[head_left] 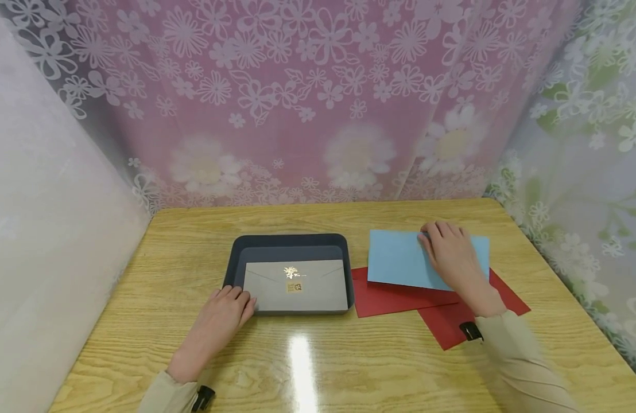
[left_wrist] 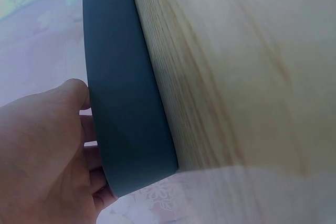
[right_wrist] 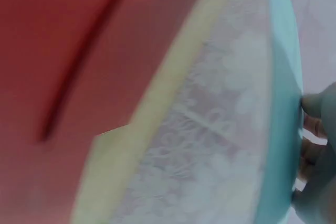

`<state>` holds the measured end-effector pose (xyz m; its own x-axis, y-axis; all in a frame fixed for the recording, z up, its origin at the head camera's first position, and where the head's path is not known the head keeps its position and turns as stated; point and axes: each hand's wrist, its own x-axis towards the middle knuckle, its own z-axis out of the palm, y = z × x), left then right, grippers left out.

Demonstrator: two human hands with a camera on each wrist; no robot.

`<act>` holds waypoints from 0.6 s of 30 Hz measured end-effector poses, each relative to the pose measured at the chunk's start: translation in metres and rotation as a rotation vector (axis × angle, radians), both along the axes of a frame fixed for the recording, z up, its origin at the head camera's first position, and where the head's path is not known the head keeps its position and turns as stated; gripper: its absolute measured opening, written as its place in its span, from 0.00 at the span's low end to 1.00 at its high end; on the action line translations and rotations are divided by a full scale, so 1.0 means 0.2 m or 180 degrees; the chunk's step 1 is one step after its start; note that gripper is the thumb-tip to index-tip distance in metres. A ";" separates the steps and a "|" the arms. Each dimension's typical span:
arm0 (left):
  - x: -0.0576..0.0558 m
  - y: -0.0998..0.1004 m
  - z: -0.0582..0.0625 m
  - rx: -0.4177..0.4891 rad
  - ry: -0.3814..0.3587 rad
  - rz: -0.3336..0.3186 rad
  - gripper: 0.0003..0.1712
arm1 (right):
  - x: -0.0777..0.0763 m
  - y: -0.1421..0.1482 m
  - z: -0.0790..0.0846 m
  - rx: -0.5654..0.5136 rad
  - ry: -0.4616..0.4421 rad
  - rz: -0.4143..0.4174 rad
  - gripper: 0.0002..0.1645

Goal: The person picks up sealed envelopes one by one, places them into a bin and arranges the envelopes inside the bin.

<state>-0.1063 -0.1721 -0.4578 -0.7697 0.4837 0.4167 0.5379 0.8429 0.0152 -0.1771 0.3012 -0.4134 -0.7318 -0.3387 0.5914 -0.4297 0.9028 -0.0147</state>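
My left hand (head_left: 226, 305) grips the near left corner of a dark blue-grey tray (head_left: 236, 252); in the left wrist view the thumb and fingers close around the tray's wall (left_wrist: 123, 87). A grey envelope (head_left: 318, 295) with gold print and a gold sticker lies in the tray. To the right, my right hand (head_left: 452, 258) pinches a light blue envelope (head_left: 400, 258) at its far edge. In the right wrist view, this blue envelope (right_wrist: 283, 108) is lifted above the red envelopes, seen nearly edge-on. Two red envelopes (head_left: 390, 298) lie overlapping on the table beneath it.
The wooden table (head_left: 194, 241) carries the tray and the envelopes. A pink floral curtain (head_left: 297, 115) hangs behind it, with a pale cloth (head_left: 49, 172) on the left and a floral one (head_left: 597, 201) on the right.
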 end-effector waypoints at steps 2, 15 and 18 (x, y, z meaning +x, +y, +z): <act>0.00 0.00 0.00 0.0001 -0.0002 0.0008 0.12 | 0.00 -0.05 0.04 -0.0035 0.0190 -0.0032 0.10; 0.00 0.00 0.00 -0.0019 -0.0002 0.0000 0.13 | -0.02 -0.51 0.19 -0.0439 0.0404 0.0176 0.09; 0.00 0.00 0.00 -0.0026 0.0013 0.0004 0.13 | -0.03 -0.64 0.20 -0.0532 0.0305 0.0281 0.09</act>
<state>-0.1066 -0.1719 -0.4577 -0.7687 0.4861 0.4158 0.5368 0.8437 0.0060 -0.1837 0.1726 -0.3731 -0.6414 -0.2904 0.7101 -0.5137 0.8500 -0.1164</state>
